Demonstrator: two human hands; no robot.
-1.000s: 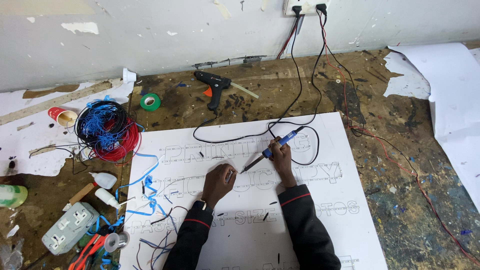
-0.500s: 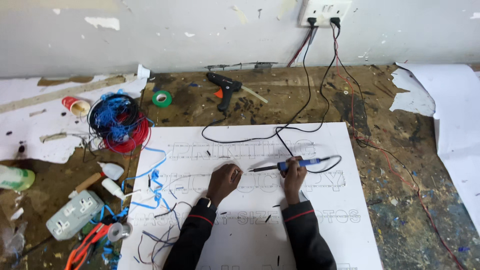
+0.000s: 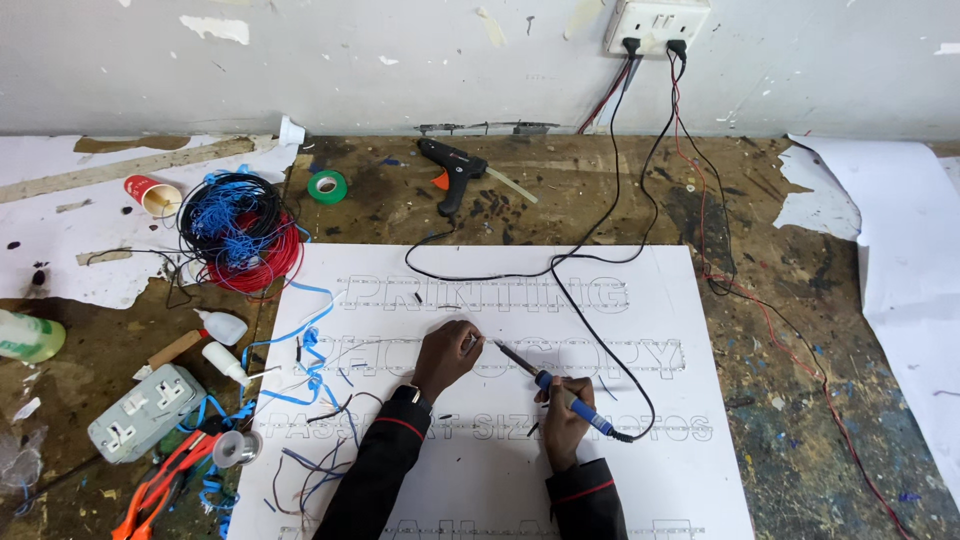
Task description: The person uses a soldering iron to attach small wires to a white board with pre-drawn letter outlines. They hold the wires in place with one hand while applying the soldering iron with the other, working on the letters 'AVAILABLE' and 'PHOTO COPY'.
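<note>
Closed around the blue handle, the right hand [image 3: 562, 415] holds a soldering iron [image 3: 555, 388] like a pen, its tip pointing up-left toward the left hand [image 3: 445, 355]. That hand rests on the white board [image 3: 640, 330] with bent fingers, pinching something small, perhaps a wire; this is not clear. Both forearms in dark sleeves come from the lower edge. A glue gun [image 3: 452, 168] lies farther away on the surface [image 3: 800, 330].

The soldering iron [image 3: 555, 387] has swung, tip now toward the left hand [image 3: 447, 355].
</note>
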